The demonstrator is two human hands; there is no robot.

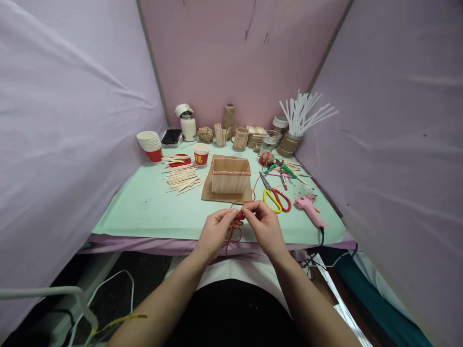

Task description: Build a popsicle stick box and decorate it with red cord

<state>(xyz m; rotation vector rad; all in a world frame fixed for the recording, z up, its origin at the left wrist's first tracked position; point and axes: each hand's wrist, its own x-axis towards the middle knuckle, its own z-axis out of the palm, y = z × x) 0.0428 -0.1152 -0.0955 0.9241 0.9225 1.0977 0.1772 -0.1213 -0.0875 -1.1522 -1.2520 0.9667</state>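
Red yarn is pinched between my two hands at the table's front edge, its loose loops hanging below the fingers. My left hand is closed on the yarn. Close beside it, my right hand grips the same yarn between thumb and forefinger. One strand runs back to a ball of twine and red yarn. Behind my hands, a rectangular box of wooden sticks with a red line along its rim stands on a piece of cardboard.
Scissors and a pink glue gun lie to the right, near green-handled pliers. Wooden sticks and paper cups are at the left. White sticks stand in a brown holder at the back right.
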